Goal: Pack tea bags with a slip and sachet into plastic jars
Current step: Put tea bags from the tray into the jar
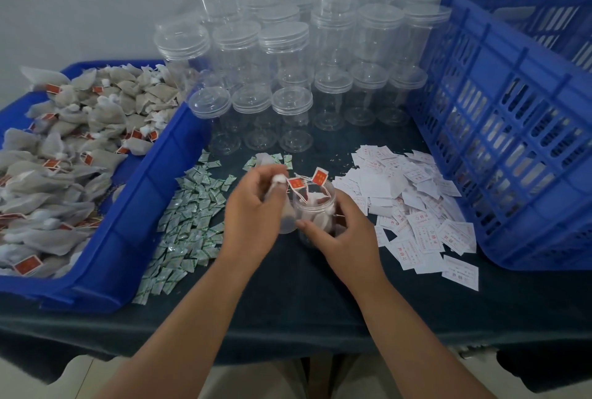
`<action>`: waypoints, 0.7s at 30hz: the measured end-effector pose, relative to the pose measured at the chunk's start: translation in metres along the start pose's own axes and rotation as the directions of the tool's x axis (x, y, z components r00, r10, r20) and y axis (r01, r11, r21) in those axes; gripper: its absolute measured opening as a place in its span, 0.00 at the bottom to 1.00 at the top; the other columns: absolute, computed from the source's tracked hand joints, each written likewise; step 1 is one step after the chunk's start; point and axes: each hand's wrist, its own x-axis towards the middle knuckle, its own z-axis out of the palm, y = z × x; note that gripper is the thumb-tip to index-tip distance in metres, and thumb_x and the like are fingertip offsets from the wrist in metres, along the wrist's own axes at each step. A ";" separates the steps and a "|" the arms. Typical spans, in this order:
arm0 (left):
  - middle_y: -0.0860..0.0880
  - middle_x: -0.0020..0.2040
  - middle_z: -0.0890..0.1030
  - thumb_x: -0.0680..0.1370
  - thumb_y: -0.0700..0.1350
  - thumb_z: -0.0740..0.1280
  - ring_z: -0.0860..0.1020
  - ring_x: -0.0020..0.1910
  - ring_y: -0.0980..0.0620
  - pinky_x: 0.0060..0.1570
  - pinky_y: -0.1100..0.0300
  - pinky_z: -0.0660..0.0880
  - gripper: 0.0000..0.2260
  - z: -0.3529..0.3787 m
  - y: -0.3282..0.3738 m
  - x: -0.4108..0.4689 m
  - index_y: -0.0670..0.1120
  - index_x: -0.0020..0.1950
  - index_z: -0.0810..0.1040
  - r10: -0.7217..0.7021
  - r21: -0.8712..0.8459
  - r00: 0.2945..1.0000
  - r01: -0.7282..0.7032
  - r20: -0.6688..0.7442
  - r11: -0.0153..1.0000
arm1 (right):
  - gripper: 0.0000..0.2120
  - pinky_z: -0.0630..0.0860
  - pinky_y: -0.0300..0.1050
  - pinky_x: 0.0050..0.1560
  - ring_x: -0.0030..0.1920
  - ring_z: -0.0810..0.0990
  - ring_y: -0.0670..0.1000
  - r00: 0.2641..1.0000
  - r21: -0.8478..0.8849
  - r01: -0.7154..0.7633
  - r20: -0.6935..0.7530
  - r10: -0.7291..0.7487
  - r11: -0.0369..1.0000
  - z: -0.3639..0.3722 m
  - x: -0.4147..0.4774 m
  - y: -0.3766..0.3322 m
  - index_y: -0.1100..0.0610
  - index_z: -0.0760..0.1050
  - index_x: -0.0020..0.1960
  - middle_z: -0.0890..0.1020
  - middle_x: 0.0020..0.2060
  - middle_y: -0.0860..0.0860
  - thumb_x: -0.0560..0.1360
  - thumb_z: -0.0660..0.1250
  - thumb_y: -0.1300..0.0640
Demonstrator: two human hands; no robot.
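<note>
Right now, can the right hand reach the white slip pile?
Probably yes: the slips lie just beside the right hand, nothing between them. But that hand grips the open jar, so it would have to let go first.

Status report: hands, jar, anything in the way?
Left hand pinches a tea bag at the jar mouth. Right hand grips the jar, partly filled. Red tags stick up over the rim.

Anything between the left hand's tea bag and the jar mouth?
No lid; only red paper tags from bags inside the clear plastic jar stick up over its mouth, beside the left hand's grey tea bag.
</note>
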 end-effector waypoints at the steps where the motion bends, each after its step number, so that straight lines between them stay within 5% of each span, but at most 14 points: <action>1: 0.56 0.54 0.86 0.81 0.42 0.69 0.84 0.53 0.57 0.53 0.55 0.83 0.11 -0.002 0.001 0.003 0.57 0.58 0.81 0.000 -0.049 0.998 -0.003 -0.056 0.999 | 0.24 0.85 0.56 0.54 0.56 0.86 0.46 1.000 -0.017 0.013 0.006 -0.013 1.000 0.000 0.000 0.000 0.31 0.77 0.62 0.86 0.55 0.39 0.69 0.79 0.38; 4: 0.51 0.54 0.87 0.80 0.42 0.73 0.86 0.51 0.54 0.48 0.62 0.82 0.11 -0.003 0.015 0.006 0.57 0.59 0.80 0.035 -0.301 0.997 -0.052 -0.063 0.952 | 0.24 0.84 0.51 0.53 0.56 0.85 0.44 0.999 -0.055 0.042 0.030 -0.040 0.998 0.001 0.000 0.000 0.32 0.76 0.63 0.85 0.55 0.36 0.69 0.78 0.37; 7: 0.51 0.52 0.88 0.79 0.43 0.75 0.86 0.49 0.54 0.46 0.64 0.81 0.11 0.003 0.026 0.004 0.60 0.54 0.83 0.078 -0.328 0.997 -0.080 -0.018 0.941 | 0.23 0.83 0.46 0.52 0.56 0.85 0.43 0.998 -0.068 0.056 0.040 -0.054 0.996 0.001 0.000 0.001 0.28 0.75 0.60 0.85 0.55 0.35 0.68 0.78 0.37; 10: 0.56 0.50 0.84 0.77 0.45 0.77 0.84 0.51 0.57 0.49 0.64 0.79 0.08 0.004 0.024 0.003 0.59 0.50 0.84 0.183 0.002 0.982 -0.183 0.038 0.983 | 0.22 0.83 0.43 0.50 0.53 0.85 0.44 0.998 -0.053 0.056 0.036 -0.054 0.997 0.002 0.000 0.002 0.28 0.75 0.59 0.85 0.53 0.36 0.68 0.78 0.37; 14: 0.59 0.51 0.81 0.77 0.49 0.71 0.74 0.59 0.54 0.65 0.49 0.71 0.06 -0.007 0.019 0.005 0.53 0.49 0.88 0.268 0.521 0.908 -0.407 0.323 0.750 | 0.20 0.79 0.38 0.44 0.49 0.84 0.46 0.995 -0.083 0.094 0.045 -0.091 0.992 0.002 0.001 0.001 0.34 0.77 0.56 0.85 0.50 0.37 0.68 0.78 0.36; 17: 0.58 0.56 0.79 0.77 0.55 0.61 0.70 0.61 0.54 0.65 0.57 0.68 0.17 -0.018 0.028 0.007 0.52 0.53 0.88 0.265 0.566 0.900 -0.426 0.348 0.706 | 0.22 0.76 0.30 0.45 0.51 0.84 0.43 0.992 -0.098 0.122 0.047 -0.118 0.988 0.003 0.000 0.000 0.28 0.74 0.59 0.84 0.52 0.34 0.69 0.78 0.34; 21: 0.58 0.43 0.83 0.82 0.53 0.57 0.75 0.57 0.54 0.63 0.55 0.65 0.18 -0.024 0.034 0.004 0.52 0.43 0.85 0.381 0.598 0.832 -0.555 0.403 0.578 | 0.21 0.78 0.32 0.46 0.52 0.84 0.43 0.991 -0.106 0.127 0.049 -0.122 0.986 0.002 0.000 0.000 0.25 0.73 0.59 0.84 0.53 0.33 0.69 0.77 0.33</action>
